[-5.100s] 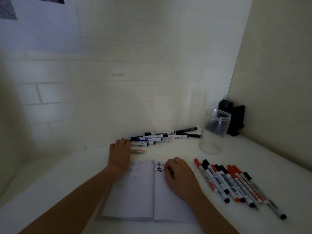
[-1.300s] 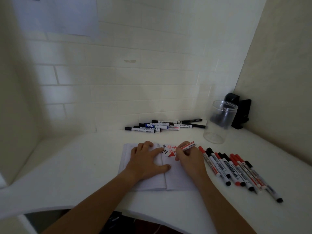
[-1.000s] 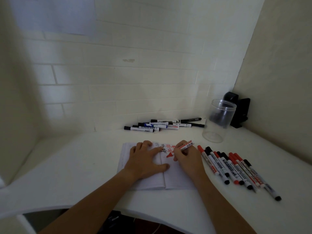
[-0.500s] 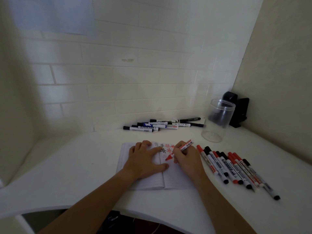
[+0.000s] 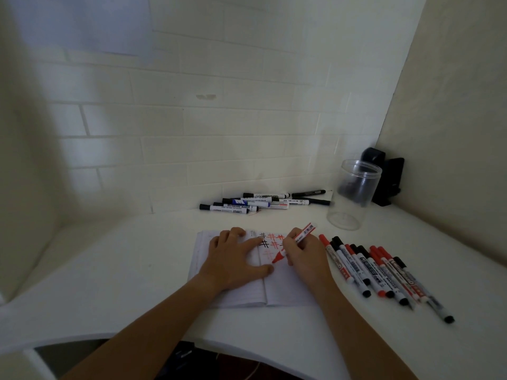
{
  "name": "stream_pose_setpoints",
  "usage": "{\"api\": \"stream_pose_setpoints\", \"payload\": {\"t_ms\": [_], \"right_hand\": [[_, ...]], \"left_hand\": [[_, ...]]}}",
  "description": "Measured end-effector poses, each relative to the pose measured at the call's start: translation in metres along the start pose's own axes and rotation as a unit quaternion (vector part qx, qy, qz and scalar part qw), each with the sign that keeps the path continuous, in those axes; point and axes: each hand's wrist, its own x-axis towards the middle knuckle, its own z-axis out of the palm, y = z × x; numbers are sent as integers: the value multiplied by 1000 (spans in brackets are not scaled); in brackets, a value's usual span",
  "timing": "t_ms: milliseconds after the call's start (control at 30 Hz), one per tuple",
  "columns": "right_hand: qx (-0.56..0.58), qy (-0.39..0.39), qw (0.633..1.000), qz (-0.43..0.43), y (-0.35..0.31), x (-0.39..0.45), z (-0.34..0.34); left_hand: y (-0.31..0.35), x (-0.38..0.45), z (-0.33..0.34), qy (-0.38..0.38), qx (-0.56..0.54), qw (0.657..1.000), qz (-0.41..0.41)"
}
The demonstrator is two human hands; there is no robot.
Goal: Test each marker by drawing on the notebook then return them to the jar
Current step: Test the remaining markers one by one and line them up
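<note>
Right hand [image 5: 304,256] pinching red marker [image 5: 295,241], tip down on notebook [image 5: 285,292] at worktop front edge, barrel slanting up-right toward jar [image 5: 354,194] in back-right corner. Left hand [image 5: 233,259] flat, pinning page. Right hand nearer jar.

From the notebook [image 5: 274,292], bare bench [image 5: 123,270] lies open at nine o'clock; loose markers [image 5: 255,202] block twelve, a marker row [image 5: 375,270] three, the jar [image 5: 354,194] two.
</note>
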Motion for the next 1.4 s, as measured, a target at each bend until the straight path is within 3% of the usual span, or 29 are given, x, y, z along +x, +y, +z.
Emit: {"api": "stream_pose_setpoints", "payload": {"t_ms": [200, 400, 533, 667, 800, 967, 1400], "right_hand": [[44, 32, 999, -2, 3, 1, -1], [78, 75, 994, 21, 9, 3, -1], [73, 59, 996, 9, 7, 2, -1], [153, 21, 988, -10, 0, -3, -6], [146, -46, 987, -51, -7, -7, -8], [147, -61, 986, -57, -12, -11, -10], [148, -124, 980, -56, -3, -6, -3]], "left_hand": [[3, -3, -2, 29, -40, 999, 14], [-5, -4, -1, 110, -197, 974, 10], [-9, -2, 3, 136, -194, 971, 14], [-9, -3, 1, 148, -245, 956, 62], [-7, -4, -4, 136, -290, 945, 68], [-1, -7, -9, 127, -330, 931, 93], [-1, -7, -7, 121, -309, 930, 157]]}}
